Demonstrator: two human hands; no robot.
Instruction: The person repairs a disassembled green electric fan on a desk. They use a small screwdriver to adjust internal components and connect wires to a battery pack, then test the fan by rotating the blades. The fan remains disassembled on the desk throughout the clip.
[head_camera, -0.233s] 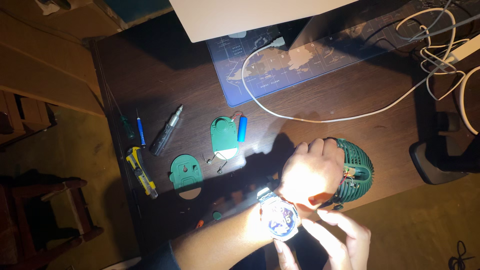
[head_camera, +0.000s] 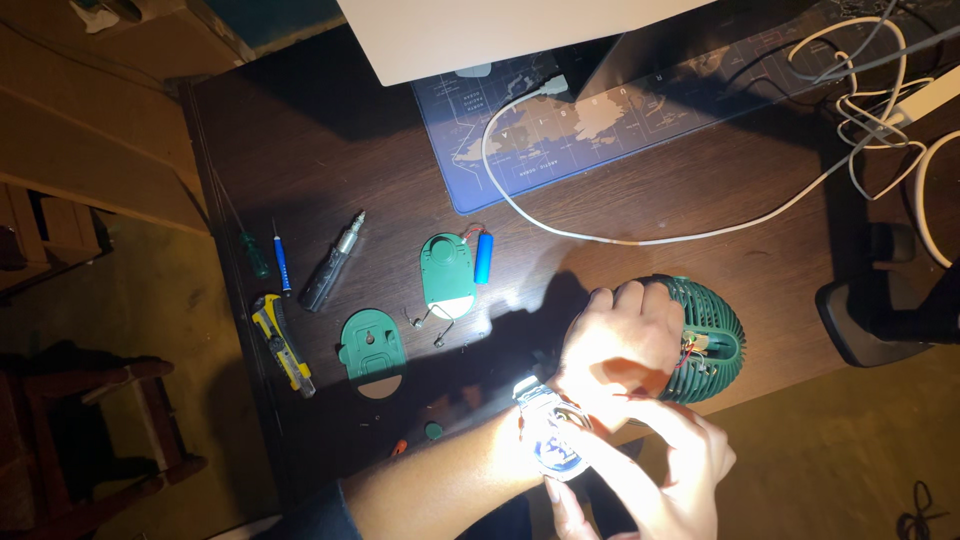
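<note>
Two green covers (head_camera: 447, 274) (head_camera: 371, 343), one blue battery (head_camera: 484, 257), three screwdrivers (head_camera: 332, 262) (head_camera: 281, 260) (head_camera: 252, 256), one utility knife (head_camera: 280, 343).

Looking steeply down from head height onto a dark brown wooden desk (head_camera: 330, 150), nearly top-down. Facing away from the wearer's body, with the forearms entering at the bottom edge and the far side of the desk lying at the top. Sitting at moderate range: taking in most of the desk width, plus strips of floor at both sides. Catching the left hand (head_camera: 618, 345) and right hand (head_camera: 668, 470) low and right of centre, close to the lens and glaring under a bright light. Only one view, so sharing nothing with another.
</note>
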